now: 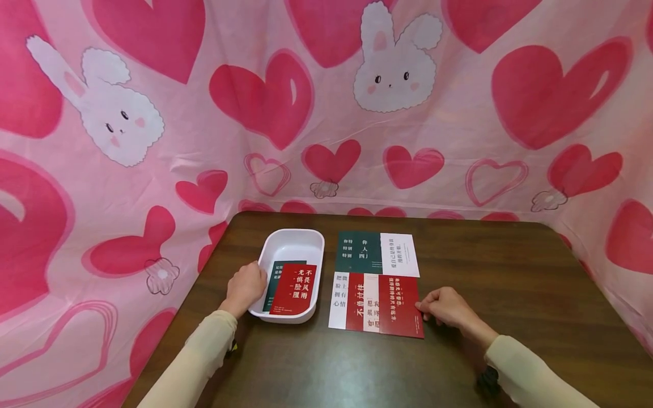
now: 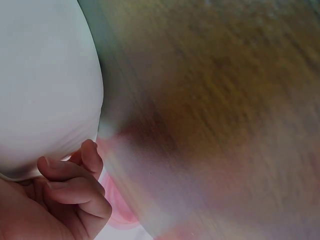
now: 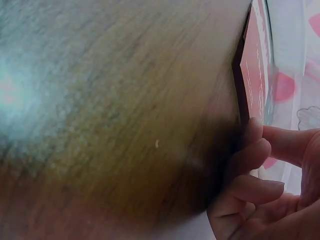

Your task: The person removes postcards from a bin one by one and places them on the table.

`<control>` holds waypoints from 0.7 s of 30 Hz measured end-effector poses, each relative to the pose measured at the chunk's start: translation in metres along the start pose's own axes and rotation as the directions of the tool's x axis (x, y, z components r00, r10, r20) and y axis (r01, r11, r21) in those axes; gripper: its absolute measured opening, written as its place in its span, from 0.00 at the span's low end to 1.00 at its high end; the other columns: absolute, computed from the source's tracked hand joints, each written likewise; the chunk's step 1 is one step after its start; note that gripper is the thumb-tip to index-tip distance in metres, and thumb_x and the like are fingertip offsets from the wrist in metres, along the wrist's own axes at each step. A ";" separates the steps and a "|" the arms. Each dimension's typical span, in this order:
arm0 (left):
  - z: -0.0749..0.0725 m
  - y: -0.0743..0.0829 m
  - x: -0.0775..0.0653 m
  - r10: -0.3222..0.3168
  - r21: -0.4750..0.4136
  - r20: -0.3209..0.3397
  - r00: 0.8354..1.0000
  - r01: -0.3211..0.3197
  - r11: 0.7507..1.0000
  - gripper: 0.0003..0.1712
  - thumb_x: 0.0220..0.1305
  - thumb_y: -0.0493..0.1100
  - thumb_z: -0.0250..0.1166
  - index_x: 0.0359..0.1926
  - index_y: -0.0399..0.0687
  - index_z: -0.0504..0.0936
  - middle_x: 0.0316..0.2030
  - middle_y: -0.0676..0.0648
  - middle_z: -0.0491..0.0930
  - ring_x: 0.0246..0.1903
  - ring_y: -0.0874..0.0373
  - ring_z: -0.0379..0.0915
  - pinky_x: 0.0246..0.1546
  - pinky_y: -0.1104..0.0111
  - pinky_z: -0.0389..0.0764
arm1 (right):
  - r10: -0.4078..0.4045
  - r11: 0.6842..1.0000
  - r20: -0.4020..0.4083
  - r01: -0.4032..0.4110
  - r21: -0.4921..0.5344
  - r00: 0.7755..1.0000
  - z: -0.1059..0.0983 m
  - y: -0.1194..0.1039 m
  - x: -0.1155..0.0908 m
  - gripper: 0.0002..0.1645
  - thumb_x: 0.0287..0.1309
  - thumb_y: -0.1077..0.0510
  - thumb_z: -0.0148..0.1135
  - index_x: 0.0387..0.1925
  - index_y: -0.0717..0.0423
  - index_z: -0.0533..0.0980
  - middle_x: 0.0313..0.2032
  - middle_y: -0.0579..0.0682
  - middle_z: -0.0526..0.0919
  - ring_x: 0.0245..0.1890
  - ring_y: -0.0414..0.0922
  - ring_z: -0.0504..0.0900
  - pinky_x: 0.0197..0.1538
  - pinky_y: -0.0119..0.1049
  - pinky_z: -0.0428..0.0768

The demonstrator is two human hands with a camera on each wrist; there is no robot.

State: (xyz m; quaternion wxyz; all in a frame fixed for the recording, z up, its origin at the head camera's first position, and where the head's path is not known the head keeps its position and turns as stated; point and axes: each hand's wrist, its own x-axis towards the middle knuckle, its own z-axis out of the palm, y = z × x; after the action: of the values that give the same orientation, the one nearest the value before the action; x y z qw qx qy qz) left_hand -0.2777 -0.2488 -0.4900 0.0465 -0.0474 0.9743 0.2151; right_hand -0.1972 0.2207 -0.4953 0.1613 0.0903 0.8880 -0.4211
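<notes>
My left hand (image 1: 247, 288) grips the left rim of a white plastic tray (image 1: 317, 249), its fingers curled by the tray wall (image 2: 50, 90) in the left wrist view. Inside the tray a red card (image 1: 293, 289) with white lettering overlaps a green card (image 1: 271, 277). My right hand (image 1: 448, 307) pinches the right edge of a red postcard (image 1: 403, 306), the front right one of a group laid on the table. In the right wrist view the thumb and forefinger meet at the card's edge (image 3: 252, 85).
Left of the pinched card lie a cream-striped red card (image 1: 355, 303) and a white card (image 1: 337, 311). Behind them are green cards (image 1: 357, 252) and a white card (image 1: 399, 255). The brown wooden table (image 1: 484, 260) meets a pink heart-and-rabbit cloth (image 1: 326, 124) at its back.
</notes>
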 end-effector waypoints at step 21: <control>-0.002 0.002 0.000 -0.007 0.002 0.007 1.000 0.007 1.000 0.18 0.74 0.43 0.62 0.51 0.30 0.77 0.35 0.39 0.81 0.31 0.49 0.80 0.38 0.50 0.88 | 0.002 1.000 0.026 -0.003 0.017 1.000 -0.003 0.002 0.002 0.15 0.69 0.53 0.69 0.29 0.58 0.83 0.23 0.51 0.81 0.22 0.47 0.78 0.26 0.34 0.71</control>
State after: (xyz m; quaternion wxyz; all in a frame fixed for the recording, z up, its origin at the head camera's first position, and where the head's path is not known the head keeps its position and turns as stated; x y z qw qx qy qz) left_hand -0.2776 -0.2475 -0.4873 0.0506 -0.0502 0.9742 0.2141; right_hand -0.1993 0.2238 -0.4958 0.1724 0.0875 0.8821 -0.4295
